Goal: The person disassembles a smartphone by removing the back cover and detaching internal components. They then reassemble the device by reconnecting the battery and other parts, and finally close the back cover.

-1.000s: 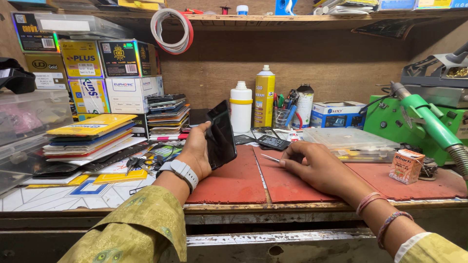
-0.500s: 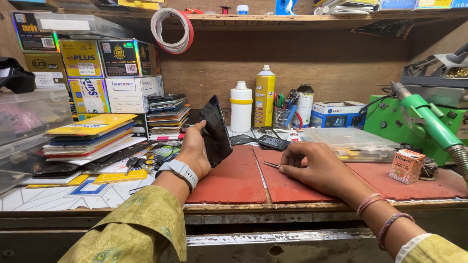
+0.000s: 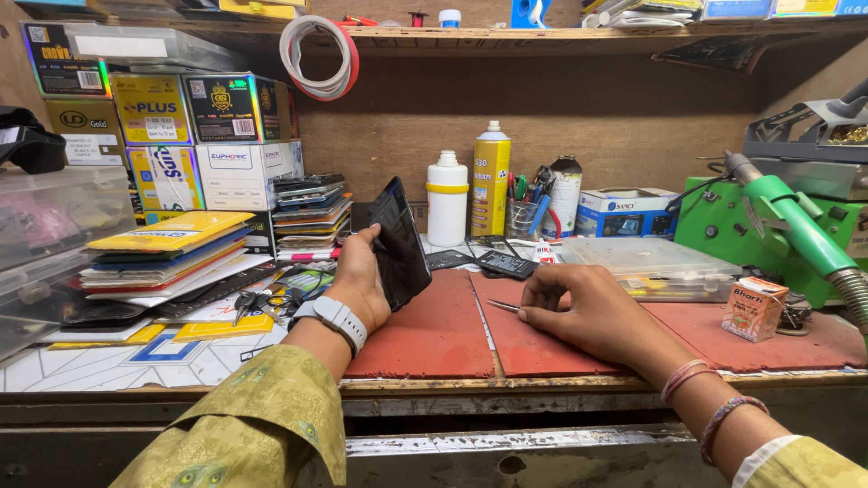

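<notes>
Left hand grasps a dark phone, fingers curled round its left long edge and back, thumb side hidden behind it, palm cupping the lower part; firm wrap, not loose. Phone is held up off the red mat, above the mat's left half near the middle of the worktop, its lower corner close over the mat but contact can't be told. Long axis runs near upright, tilted so the top end leans back and left toward the rear wall; dark glossy face turned right, toward the other hand. White-strapped watch on the left wrist. Right hand rests palm down on the right red mat, fingers bent and bunched, fingertips pinching or pressing thin metal tweezers that lie flat on the mat, tip pointing left toward the seam between mats; whether pinched or only pressed can't be told. Beaded bracelets on right wrist. Behind: white bottle, yellow spray can, clear plastic box at right rear, stack of flat packs at the worktop's left edge.
</notes>
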